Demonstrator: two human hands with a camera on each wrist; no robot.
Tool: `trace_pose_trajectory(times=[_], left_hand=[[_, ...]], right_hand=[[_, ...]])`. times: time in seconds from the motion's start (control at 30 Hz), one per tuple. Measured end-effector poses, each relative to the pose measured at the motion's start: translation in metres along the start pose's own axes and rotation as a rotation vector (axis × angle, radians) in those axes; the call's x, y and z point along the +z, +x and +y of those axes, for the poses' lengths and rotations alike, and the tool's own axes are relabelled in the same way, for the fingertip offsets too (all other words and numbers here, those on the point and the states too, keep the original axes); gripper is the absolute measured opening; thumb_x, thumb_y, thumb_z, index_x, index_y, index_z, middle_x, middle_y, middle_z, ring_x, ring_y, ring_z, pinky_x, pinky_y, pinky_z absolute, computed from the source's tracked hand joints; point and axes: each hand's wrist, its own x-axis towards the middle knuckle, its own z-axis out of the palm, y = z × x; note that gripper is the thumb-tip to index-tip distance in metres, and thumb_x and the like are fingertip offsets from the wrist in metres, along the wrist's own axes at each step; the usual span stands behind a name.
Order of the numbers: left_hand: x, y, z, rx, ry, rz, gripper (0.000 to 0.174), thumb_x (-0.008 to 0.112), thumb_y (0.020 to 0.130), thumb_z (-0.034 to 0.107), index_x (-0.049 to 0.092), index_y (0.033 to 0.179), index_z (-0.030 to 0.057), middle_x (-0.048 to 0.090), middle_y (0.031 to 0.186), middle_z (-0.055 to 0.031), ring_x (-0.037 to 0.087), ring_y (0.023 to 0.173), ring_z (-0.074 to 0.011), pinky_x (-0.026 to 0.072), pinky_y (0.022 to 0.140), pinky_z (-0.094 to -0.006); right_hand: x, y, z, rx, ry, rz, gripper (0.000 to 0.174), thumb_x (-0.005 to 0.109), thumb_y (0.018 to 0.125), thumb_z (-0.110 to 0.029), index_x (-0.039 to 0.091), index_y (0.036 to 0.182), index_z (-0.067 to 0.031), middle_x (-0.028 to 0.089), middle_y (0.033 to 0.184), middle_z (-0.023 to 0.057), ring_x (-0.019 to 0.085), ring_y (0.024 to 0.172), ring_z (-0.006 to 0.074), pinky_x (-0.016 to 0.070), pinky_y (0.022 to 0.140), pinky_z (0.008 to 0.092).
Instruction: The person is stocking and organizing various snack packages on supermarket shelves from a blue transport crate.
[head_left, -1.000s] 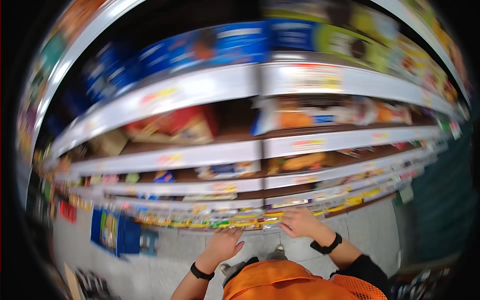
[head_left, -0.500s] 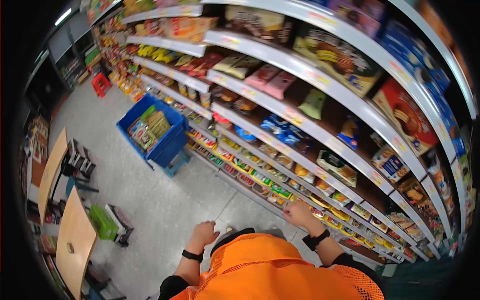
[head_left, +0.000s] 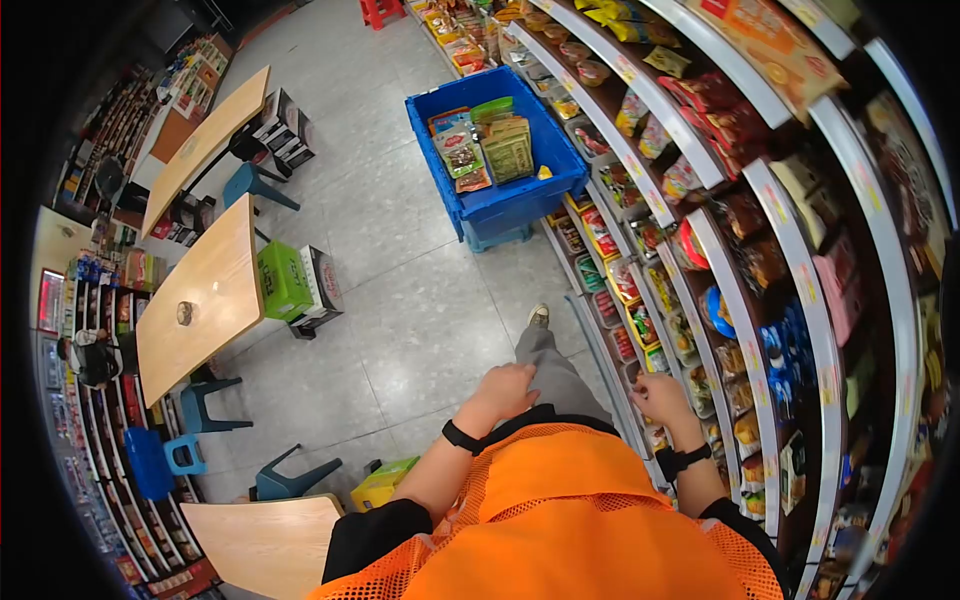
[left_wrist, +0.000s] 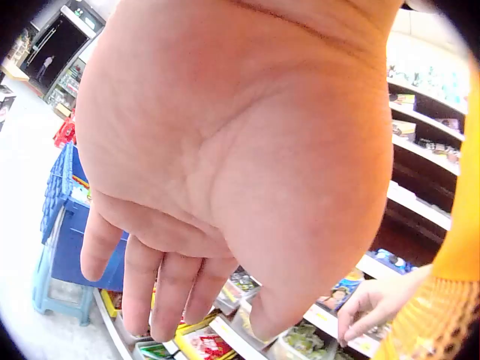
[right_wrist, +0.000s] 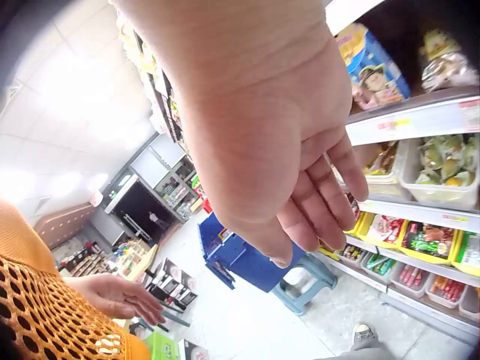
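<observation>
My left hand (head_left: pixel 506 391) hangs in front of the orange vest, holding nothing; the left wrist view shows its palm (left_wrist: pixel 225 150) with relaxed, straight fingers. Close beside the snack shelves, my right hand (head_left: pixel 662 399) is likewise bare, its fingers loosely bent over nothing in the right wrist view. Ahead stands a blue crate (head_left: pixel 468 213) on a light blue stool (head_left: pixel 500 238). Inside the crate lie several snack bags (head_left: pixel 508 146), flat packets in green, white and orange.
Shelves (head_left: pixel 800 270) of packaged snacks run along the right. At the left are wooden tables (head_left: pixel 205 290), dark stools (head_left: pixel 212 405), a green box (head_left: pixel 285 280) and a yellow box (head_left: pixel 383 484). Grey tiled floor (head_left: pixel 400 310) lies between. A red stool (head_left: pixel 380 12) stands farther off.
The view has swung left from facing the shelves to looking along the aisle. The blue crate now sits nearer and straight ahead. Both hands stay empty.
</observation>
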Motion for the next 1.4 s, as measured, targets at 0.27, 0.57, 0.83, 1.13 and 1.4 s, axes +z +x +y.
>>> trace_pose_trajectory(times=[0.27, 0.57, 0.83, 1.13, 1.4], left_hand=[[-0.100, 0.059, -0.082, -0.306, 0.026, -0.086, 0.045, 0.070, 0.087, 0.028, 0.062, 0.122, 0.0014, 0.068, 0.113, -0.0201, 0.065, 0.105, -0.0385, 0.0531, 0.089, -0.0468], [-0.209, 0.194, -0.128, -0.200, -0.089, 0.173, 0.037, 0.069, 0.087, 0.024, 0.063, 0.117, 0.0022, 0.068, 0.110, -0.0194, 0.066, 0.101, -0.0384, 0.0540, 0.084, -0.0473], [-0.234, 0.365, -0.182, 0.038, 0.039, 0.155, 0.040, 0.072, 0.080, 0.019, 0.059, 0.114, 0.0018, 0.064, 0.106, -0.0182, 0.063, 0.100, -0.0376, 0.0538, 0.082, -0.0470], [-0.177, 0.567, -0.254, 0.137, 0.095, -0.162, 0.050, 0.065, 0.084, 0.015, 0.054, 0.132, 0.0053, 0.048, 0.145, -0.0187, 0.057, 0.123, -0.0369, 0.0541, 0.094, -0.0448], [-0.123, 0.620, -0.291, -0.008, 0.083, -0.295, 0.044, 0.054, 0.093, 0.007, 0.053, 0.137, 0.0080, 0.023, 0.164, -0.0172, 0.053, 0.131, -0.0360, 0.0526, 0.100, -0.0434]], right_hand=[[-0.025, 0.235, -0.009, -0.248, -0.028, -0.063, 0.026, 0.073, 0.080, -0.030, 0.072, 0.086, -0.0048, 0.069, 0.090, 0.0165, 0.066, 0.091, 0.0369, 0.0524, 0.081, 0.0480], [-0.100, 0.365, -0.043, -0.352, 0.037, 0.035, 0.022, 0.073, 0.080, -0.025, 0.067, 0.086, -0.0045, 0.068, 0.088, 0.0137, 0.064, 0.093, 0.0347, 0.0518, 0.081, 0.0459], [-0.099, 0.364, -0.005, -0.072, 0.055, 0.082, 0.018, 0.073, 0.081, -0.022, 0.066, 0.083, -0.0048, 0.068, 0.088, 0.0135, 0.064, 0.091, 0.0365, 0.0512, 0.078, 0.0475], [-0.130, 0.442, -0.058, 0.104, 0.054, 0.062, 0.016, 0.073, 0.083, -0.018, 0.069, 0.091, -0.0044, 0.067, 0.089, 0.0128, 0.066, 0.089, 0.0347, 0.0527, 0.079, 0.0450], [-0.066, 0.601, -0.034, -0.021, 0.026, -0.001, 0.017, 0.068, 0.084, -0.013, 0.069, 0.098, -0.0049, 0.063, 0.116, 0.0140, 0.061, 0.106, 0.0346, 0.0521, 0.088, 0.0454]])
